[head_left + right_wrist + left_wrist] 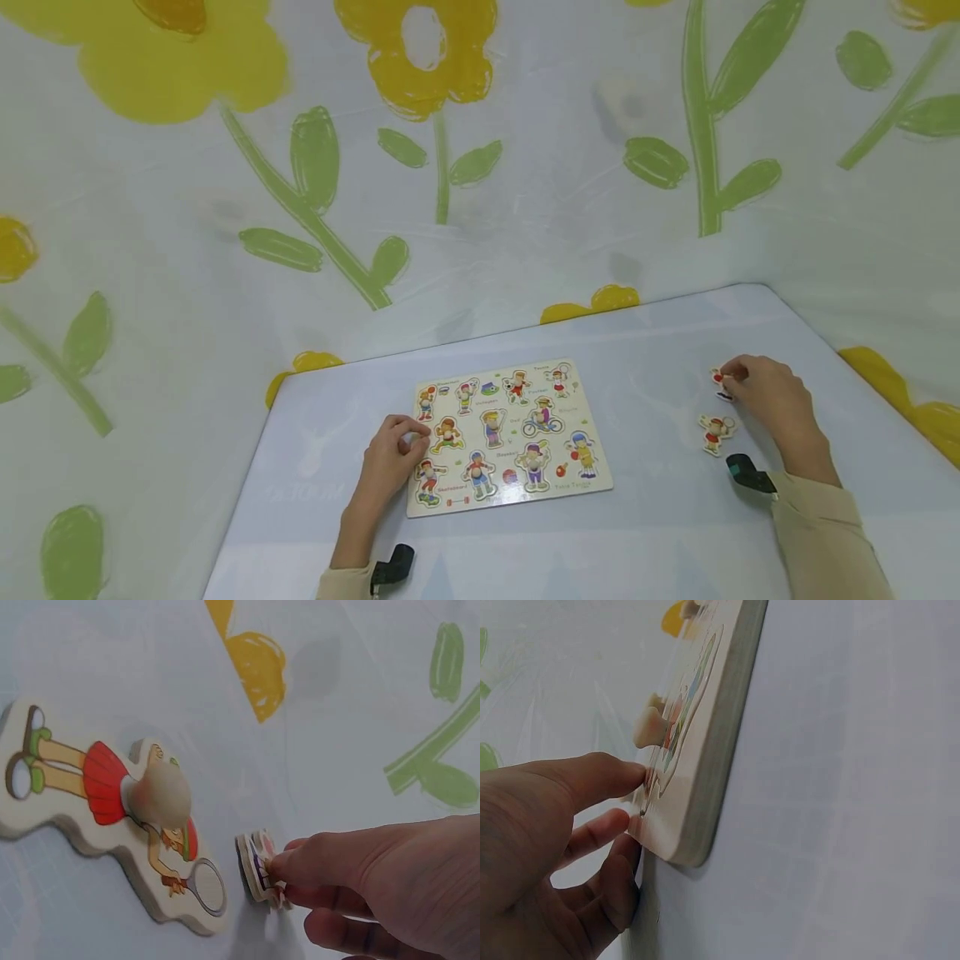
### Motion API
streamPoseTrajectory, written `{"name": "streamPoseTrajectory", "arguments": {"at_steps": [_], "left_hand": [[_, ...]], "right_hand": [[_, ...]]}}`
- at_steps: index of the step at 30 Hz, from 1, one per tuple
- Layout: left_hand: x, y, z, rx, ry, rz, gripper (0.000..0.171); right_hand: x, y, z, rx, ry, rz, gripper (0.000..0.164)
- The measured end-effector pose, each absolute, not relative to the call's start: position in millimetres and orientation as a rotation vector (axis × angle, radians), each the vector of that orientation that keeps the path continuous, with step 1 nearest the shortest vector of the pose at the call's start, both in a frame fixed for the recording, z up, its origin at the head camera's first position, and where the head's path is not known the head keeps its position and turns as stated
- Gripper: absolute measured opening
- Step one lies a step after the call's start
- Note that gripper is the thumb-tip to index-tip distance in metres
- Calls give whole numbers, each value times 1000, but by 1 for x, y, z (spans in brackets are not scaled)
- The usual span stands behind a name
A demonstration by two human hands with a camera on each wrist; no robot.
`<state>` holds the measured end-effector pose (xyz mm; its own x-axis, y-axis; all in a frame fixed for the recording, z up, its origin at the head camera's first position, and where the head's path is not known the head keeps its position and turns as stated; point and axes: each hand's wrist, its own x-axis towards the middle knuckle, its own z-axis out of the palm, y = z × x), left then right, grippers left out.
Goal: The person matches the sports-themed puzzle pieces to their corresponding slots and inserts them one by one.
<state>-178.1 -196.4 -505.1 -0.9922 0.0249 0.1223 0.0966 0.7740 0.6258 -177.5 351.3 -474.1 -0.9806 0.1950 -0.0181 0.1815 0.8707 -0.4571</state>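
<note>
A wooden peg puzzle board point(600, 479) with sports figures lies flat on the table. At its left edge rests my left hand point(387, 458). In the left wrist view, that hand's thumb point(619, 776) touches the board's face near a wooden knob point(651, 727), with the other fingers bent loosely beside the edge. Off to the right, my right hand point(772, 400) pinches a small puzzle piece point(720, 382) between thumb and fingers. Fingers partly hide this piece point(259, 866). Nearer me lies a loose tennis-player puzzle piece point(715, 435), with a racket, red skirt and round knob point(161, 793).
The pale table point(660, 350) reaches back to a white cloth backdrop point(525, 250) with yellow flowers and green leaves. Black wrist cameras sit at the left cuff point(393, 567) and the right cuff point(750, 473). A stretch of table separates the board from the loose pieces.
</note>
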Motion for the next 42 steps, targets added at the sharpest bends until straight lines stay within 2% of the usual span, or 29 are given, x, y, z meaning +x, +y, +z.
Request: {"name": "streamPoseTrajectory", "arguments": {"at_steps": [22,42], "left_hand": [[-178,-200,-507,-107,-2844,-1029,9],[-180,-198,-507,-90,-2868,-1011,10]], "right_hand": [[-181,355,-465,-278,-3122,762,35],[-183,331,-448,30,-3197,764,30]]}}
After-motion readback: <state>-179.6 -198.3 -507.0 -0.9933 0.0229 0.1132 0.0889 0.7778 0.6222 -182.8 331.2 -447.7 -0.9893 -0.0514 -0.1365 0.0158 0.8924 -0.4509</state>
